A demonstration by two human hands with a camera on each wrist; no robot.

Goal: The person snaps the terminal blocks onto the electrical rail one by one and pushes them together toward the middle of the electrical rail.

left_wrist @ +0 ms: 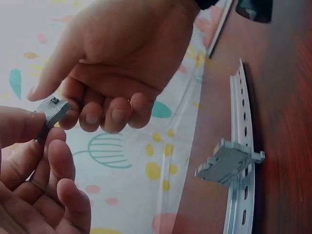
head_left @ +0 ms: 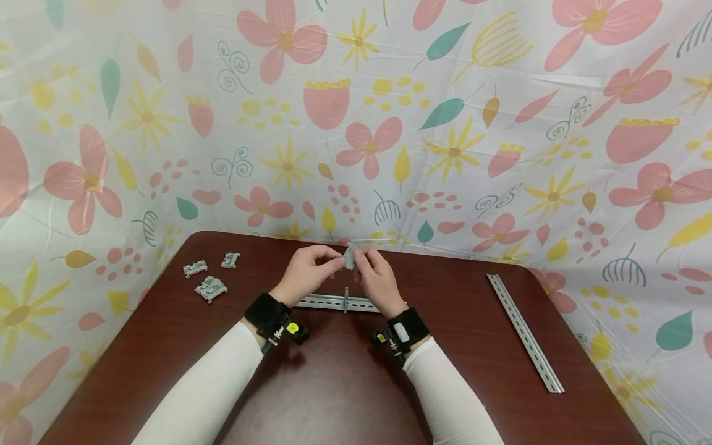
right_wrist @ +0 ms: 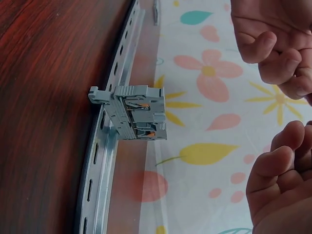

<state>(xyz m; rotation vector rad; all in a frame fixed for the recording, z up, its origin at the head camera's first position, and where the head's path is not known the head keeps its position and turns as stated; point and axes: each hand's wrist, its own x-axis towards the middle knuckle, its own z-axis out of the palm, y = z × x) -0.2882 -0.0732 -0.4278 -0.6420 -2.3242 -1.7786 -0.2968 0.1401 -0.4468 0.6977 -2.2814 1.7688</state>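
Observation:
Above the table, my left hand [head_left: 309,272] pinches a small grey terminal block [head_left: 349,256] between thumb and forefinger. From the other side, my right hand [head_left: 379,278] has its thumb and forefinger at the same block. In the left wrist view the block [left_wrist: 56,113] shows between both sets of fingertips; it is out of sight in the right wrist view. Below the hands a slotted metal DIN rail [head_left: 325,301] lies crosswise, partly hidden by the right hand. Another terminal block [right_wrist: 139,113] stands upright across this rail, untouched by either hand.
Several loose grey terminal blocks [head_left: 211,288] lie at the table's back left, some bunched together. A second DIN rail [head_left: 525,334] lies slantwise on the right. Behind the brown table [head_left: 445,383] hangs a flower-patterned cloth [head_left: 367,185].

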